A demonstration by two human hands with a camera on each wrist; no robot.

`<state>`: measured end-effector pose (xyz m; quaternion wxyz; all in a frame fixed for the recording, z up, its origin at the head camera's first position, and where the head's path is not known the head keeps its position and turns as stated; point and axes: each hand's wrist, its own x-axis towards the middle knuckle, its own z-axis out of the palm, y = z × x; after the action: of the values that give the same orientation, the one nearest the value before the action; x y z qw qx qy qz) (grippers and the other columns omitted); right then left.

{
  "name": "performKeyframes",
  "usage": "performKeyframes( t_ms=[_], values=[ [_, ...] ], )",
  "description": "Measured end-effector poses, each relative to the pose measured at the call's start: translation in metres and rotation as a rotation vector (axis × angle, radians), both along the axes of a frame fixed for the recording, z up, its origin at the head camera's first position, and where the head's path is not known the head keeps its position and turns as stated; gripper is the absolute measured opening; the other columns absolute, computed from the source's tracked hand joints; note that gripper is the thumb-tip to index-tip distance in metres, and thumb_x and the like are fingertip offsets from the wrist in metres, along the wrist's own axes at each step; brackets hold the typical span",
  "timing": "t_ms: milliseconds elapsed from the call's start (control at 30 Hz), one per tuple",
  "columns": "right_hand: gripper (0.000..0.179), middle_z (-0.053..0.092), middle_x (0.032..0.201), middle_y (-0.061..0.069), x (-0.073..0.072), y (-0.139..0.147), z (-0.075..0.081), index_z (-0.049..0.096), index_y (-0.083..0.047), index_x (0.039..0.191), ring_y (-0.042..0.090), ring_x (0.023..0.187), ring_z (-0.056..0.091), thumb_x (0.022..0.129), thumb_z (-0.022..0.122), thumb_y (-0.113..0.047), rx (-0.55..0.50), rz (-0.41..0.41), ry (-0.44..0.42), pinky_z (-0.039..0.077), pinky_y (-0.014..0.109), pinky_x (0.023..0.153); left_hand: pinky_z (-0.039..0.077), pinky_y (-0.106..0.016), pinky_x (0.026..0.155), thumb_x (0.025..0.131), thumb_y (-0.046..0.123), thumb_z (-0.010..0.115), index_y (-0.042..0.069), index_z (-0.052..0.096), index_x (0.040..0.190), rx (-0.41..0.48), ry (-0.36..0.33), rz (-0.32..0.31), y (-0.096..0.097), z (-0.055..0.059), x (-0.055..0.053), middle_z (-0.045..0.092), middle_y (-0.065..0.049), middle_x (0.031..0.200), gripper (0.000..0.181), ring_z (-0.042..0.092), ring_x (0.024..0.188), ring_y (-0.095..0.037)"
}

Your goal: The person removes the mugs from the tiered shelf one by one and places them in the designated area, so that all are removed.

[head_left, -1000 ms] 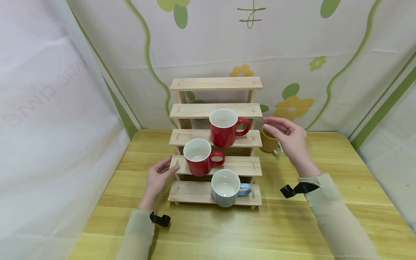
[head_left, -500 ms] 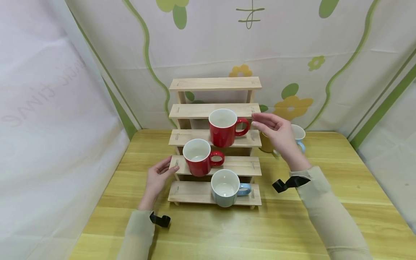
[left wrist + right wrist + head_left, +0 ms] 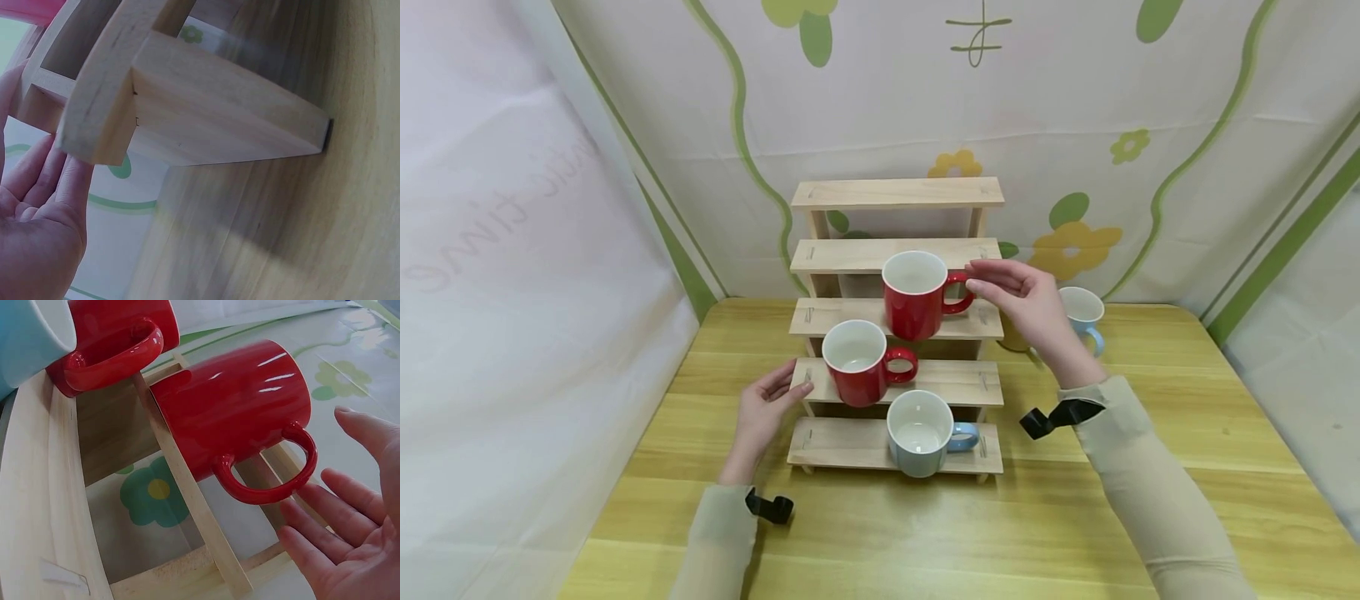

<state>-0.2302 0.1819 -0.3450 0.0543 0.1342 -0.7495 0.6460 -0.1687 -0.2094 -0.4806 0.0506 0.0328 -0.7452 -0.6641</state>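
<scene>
A stepped wooden display shelf [image 3: 895, 193] stands on the table, with several tiers. My left hand [image 3: 763, 417] holds the left end of its second tier from the bottom, thumb over the board and fingers beside it. At the third tier, my right hand [image 3: 1030, 308] is by the handle of the upper red mug [image 3: 912, 312]. In the right wrist view the thumb [image 3: 362, 428] stands apart from the fingers, whose tips are close to the handle; contact cannot be told. A lower red mug [image 3: 855, 375] sits on the second tier, a light blue mug [image 3: 917, 450] on the bottom one.
Right of the shelf, a yellow-brown mug [image 3: 1013, 333] is mostly hidden behind my right hand. A white-lined mug with a blue handle [image 3: 1081, 307] stands farther right on the wooden table [image 3: 865, 542]. A patterned cloth [image 3: 880, 100] hangs behind.
My right hand has moved left from beside the shelf to the upper red mug's handle, uncovering the blue-handled mug behind. My left hand and the mugs have stayed put.
</scene>
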Motion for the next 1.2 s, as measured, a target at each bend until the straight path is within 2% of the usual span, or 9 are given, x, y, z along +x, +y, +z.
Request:
performKeyframes(
  t_ms=[433,700,867,1200],
  values=[
    [0.043,0.072,0.119,0.004,-0.005,-0.006,-0.002,0.069,-0.009,0.129,0.018,0.111,0.064,0.094,0.076,-0.034,0.078,0.014,-0.03,0.053,0.027,0.095,0.053,-0.022,0.092,0.089,0.011,0.082,0.001,0.061,0.138,0.0,0.028,-0.01,-0.001,-0.001,-0.002,0.065,-0.02,0.127,0.055,0.065,0.108,-0.016],
    [0.042,0.069,0.122,0.012,-0.007,-0.007,0.0,0.071,-0.008,0.127,0.028,0.112,0.063,0.096,0.074,-0.035,0.079,0.059,-0.047,0.057,0.03,0.091,0.052,-0.022,0.094,0.089,0.011,0.081,0.0,0.061,0.138,0.0,0.027,-0.008,-0.001,-0.003,-0.002,0.065,-0.019,0.128,0.054,0.064,0.11,-0.017],
    [0.038,0.07,0.12,0.012,-0.012,-0.011,-0.003,0.071,-0.005,0.126,0.026,0.108,0.066,0.098,0.072,-0.031,0.075,0.079,-0.052,0.058,0.032,0.089,0.053,-0.023,0.094,0.089,0.011,0.082,0.0,0.061,0.137,0.007,0.03,-0.009,-0.001,-0.004,-0.002,0.065,-0.019,0.127,0.053,0.065,0.109,-0.016],
    [0.036,0.069,0.119,0.014,-0.013,-0.015,-0.003,0.07,-0.002,0.126,0.026,0.105,0.068,0.1,0.069,-0.028,0.052,0.097,-0.089,0.06,0.039,0.085,0.052,-0.023,0.096,0.089,0.013,0.082,0.002,0.062,0.137,-0.004,0.03,-0.004,-0.002,-0.005,-0.003,0.065,-0.019,0.128,0.054,0.065,0.111,-0.016]
  ],
)
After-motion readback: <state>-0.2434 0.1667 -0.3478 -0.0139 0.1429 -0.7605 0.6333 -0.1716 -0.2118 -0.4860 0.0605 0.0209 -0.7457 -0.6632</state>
